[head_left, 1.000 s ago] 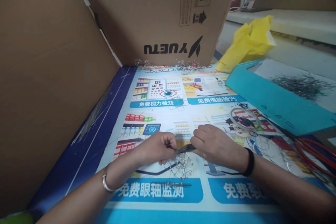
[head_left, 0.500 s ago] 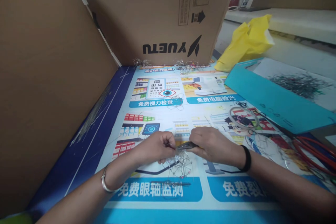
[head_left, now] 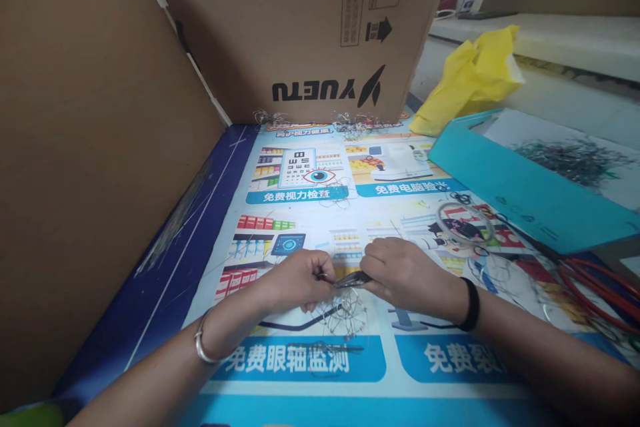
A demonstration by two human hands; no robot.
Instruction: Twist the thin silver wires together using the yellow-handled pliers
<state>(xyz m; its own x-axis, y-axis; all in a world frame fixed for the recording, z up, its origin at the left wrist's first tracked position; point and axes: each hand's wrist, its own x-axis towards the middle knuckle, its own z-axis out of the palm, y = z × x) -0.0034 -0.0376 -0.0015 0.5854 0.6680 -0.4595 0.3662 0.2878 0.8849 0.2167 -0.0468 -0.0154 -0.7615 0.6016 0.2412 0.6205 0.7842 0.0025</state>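
Observation:
My right hand point(head_left: 400, 273) is closed around a pair of pliers point(head_left: 354, 278), whose jaws point left toward my other hand. The fingers of my left hand point(head_left: 303, 280) are pinched together on thin wire, right by the tip of the pliers. Just below the jaws is an openwork piece of bent silvery wire point(head_left: 347, 317) with small reddish dots; whether it joins the pinched wire I cannot tell. A thin dark strand point(head_left: 333, 349) lies on the printed sheet point(head_left: 320, 397) nearer to me.
Cardboard walls point(head_left: 300, 27) stand at the back and left. Straight wires point(head_left: 175, 223) lie along the left. On the right are a turquoise box point(head_left: 525, 193) with cut wire bits point(head_left: 575, 157), a yellow bag point(head_left: 465, 83), a clear ring point(head_left: 465, 223) and red-handled tools point(head_left: 595, 290).
The pliers' jaws have shifted slightly left, closer to my left fingertips, and my right hand has risen a little. My left hand has barely moved.

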